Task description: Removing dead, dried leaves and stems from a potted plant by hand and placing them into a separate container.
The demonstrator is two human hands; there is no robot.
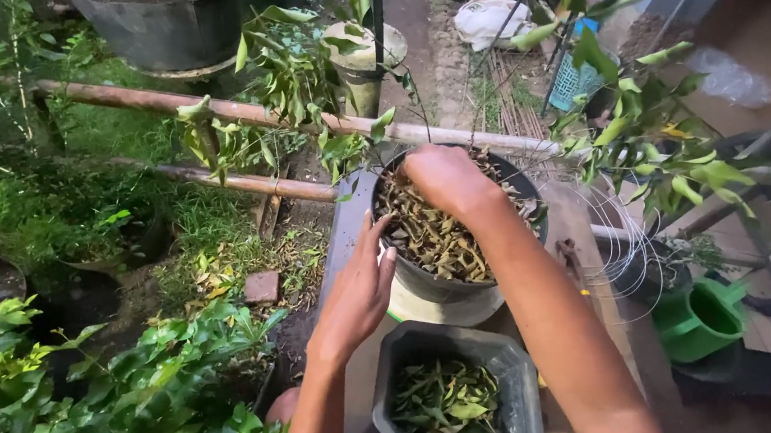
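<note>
We are pressing our right hand point(442, 178) down into the round dark pot point(426, 281) at the centre of the frame, fingers curled into the dry brown leaves point(437, 240) that are filling it; whether they are actually gripping a clump we cannot tell, since the knuckles are hiding the fingertips. Our left hand point(359, 291) is lying open and flat against the pot's left wall, palm touching the rim, holding nothing.

The pot is sitting on a pale round base point(446, 310) on a narrow dark ledge point(350, 228), so there is little room to its left before the ledge is dropping away to soil and grass. A thin dark stem is rising from the pot's far rim. Just below it, in the lower centre, a squarish grey planter point(389, 397) is standing, holding green and yellowing leaves point(444, 402); the two containers are near each other but apart.

To the right, loops of thin wire point(627, 245) are crowding the pot's edge, and a green watering can point(705, 316) is sitting beyond them at centre right. Two brown poles point(243, 113) are crossing the upper left behind the pot, with leafy branches hanging over them. Broad-leaved shrubs point(145, 396) are filling the lower left corner.
</note>
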